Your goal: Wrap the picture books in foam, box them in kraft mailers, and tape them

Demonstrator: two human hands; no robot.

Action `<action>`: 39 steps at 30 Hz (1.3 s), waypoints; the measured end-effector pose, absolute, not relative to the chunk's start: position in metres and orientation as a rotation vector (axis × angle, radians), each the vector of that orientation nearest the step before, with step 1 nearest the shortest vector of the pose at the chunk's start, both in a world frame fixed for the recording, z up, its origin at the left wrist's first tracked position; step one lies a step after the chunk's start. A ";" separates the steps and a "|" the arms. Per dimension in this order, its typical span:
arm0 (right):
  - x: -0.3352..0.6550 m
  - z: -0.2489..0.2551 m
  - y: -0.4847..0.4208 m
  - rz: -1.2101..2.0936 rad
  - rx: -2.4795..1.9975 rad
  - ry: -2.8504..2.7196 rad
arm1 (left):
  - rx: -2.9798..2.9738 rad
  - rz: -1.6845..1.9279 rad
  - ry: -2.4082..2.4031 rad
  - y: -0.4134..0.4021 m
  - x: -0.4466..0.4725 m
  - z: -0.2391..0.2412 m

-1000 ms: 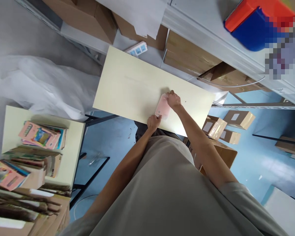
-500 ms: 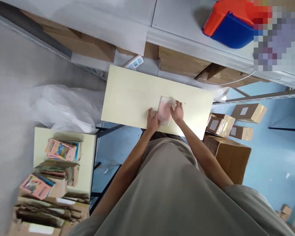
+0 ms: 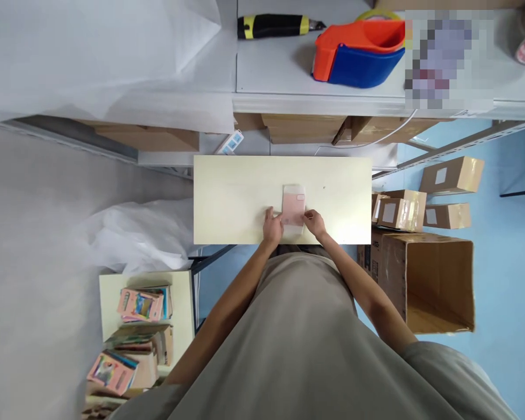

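Observation:
A flat pink phone case (image 3: 293, 209) in a pale sleeve lies on the cream tabletop (image 3: 231, 201), with a small rounded rectangle near its upper right corner. My left hand (image 3: 272, 228) rests on the tabletop at the left edge of the case, its fingers apart and its thumb against that edge. On the other side, my right hand (image 3: 315, 223) has its fingertips pinched together at the lower right edge of the case.
Beyond the tabletop, a grey bench (image 3: 280, 70) carries a black-and-yellow utility knife (image 3: 273, 26) and an orange-and-blue tape dispenser (image 3: 359, 58). An open carton (image 3: 440, 286) stands at right, near smaller boxes (image 3: 452, 175). Booklets (image 3: 142, 304) lie at lower left beside white plastic sheeting (image 3: 140, 233).
The view has levelled and shifted. My right hand has moved from the upper right part of the case down to its lower right edge. My left hand stays at the left edge.

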State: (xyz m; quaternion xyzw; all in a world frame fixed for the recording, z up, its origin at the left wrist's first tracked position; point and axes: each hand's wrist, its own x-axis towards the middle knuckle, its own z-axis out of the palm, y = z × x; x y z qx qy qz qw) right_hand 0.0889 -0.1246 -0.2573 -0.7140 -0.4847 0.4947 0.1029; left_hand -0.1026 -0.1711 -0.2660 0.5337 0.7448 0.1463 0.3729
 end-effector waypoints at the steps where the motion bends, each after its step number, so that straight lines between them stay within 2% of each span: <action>1: 0.086 -0.254 -0.125 1.444 -2.098 -1.436 | 1.375 0.366 1.910 -0.171 -0.103 -0.265; 9: 0.055 -0.225 -0.140 1.277 -2.068 -1.580 | 1.476 0.286 1.850 -0.173 -0.122 -0.268; 17: -0.014 -0.209 -0.151 1.123 -2.076 -1.820 | 1.513 0.311 1.729 -0.169 -0.184 -0.267; 28: -0.104 -0.244 -0.163 0.984 -2.318 -2.246 | 1.576 0.329 1.622 -0.191 -0.289 -0.286; 35: -0.103 -0.256 -0.165 0.981 -2.353 -2.134 | 1.426 0.364 1.635 -0.186 -0.320 -0.290; 39: -0.085 -0.256 -0.159 0.736 -2.440 -1.932 | 1.313 0.380 1.562 -0.180 -0.333 -0.296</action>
